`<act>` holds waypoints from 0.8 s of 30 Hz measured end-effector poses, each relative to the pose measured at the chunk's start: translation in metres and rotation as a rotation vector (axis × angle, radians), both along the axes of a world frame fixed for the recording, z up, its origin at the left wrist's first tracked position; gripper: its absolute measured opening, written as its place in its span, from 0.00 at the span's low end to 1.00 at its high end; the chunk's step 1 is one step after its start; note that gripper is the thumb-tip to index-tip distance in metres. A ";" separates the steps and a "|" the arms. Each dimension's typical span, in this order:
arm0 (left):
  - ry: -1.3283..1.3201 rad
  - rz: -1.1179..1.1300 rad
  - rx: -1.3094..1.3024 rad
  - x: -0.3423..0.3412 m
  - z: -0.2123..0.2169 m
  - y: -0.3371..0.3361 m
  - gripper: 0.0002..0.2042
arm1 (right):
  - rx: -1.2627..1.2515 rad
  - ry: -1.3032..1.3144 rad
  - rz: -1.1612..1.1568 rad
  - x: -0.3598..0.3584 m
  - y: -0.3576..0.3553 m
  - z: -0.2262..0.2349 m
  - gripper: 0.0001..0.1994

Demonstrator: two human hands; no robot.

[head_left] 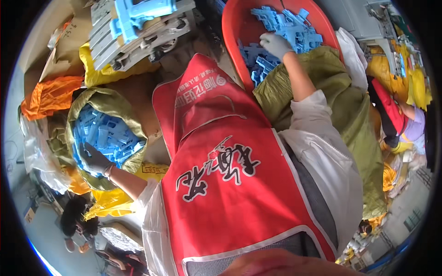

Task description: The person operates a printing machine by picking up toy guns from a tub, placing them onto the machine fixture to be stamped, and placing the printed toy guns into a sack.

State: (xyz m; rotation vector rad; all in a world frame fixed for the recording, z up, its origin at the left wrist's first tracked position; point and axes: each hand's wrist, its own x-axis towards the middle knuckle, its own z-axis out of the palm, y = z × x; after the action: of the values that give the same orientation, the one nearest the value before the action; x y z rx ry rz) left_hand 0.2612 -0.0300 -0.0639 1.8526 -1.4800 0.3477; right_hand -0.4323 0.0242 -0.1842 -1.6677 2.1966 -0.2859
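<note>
My left hand (95, 161), in a grey glove, rests on blue plastic toy-gun pieces (108, 133) in an olive woven sack (77, 106). Its fingers are apart and hold nothing that I can see. Over on the right, my gloved right hand (276, 45) hovers over a red tub (232, 41) of light-blue plastic toy guns (294, 30). Its fingers reach left, slightly bent, with nothing visible in them. A larger blue toy-gun piece (126, 20) sits on a stack of grey metal plates (103, 39) at the top.
An olive cloth sack (340, 101) drapes over the tub's near edge and beneath my right arm. Orange (50, 96) and yellow bags (110, 202) surround the left sack. Cardboard (69, 50) stands at far left. Other people (405, 115) are at the right and lower left.
</note>
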 end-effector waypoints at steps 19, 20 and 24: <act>0.125 -0.164 0.216 -0.083 0.015 0.011 0.11 | 0.425 -0.374 -0.244 -0.003 -0.022 -0.084 0.29; 0.133 -0.196 0.214 -0.090 0.016 0.003 0.11 | 0.142 -0.620 -0.227 -0.025 -0.006 -0.110 0.21; 0.193 -0.235 0.147 -0.118 0.021 0.008 0.12 | -0.238 -1.399 -0.498 0.003 -0.002 -0.043 0.13</act>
State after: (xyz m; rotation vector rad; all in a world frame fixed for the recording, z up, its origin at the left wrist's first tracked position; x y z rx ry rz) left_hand 0.1430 -0.0224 -0.0425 1.7445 -1.6007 -0.0522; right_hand -0.4294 0.0219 -0.2275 -0.5013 1.3658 -1.3665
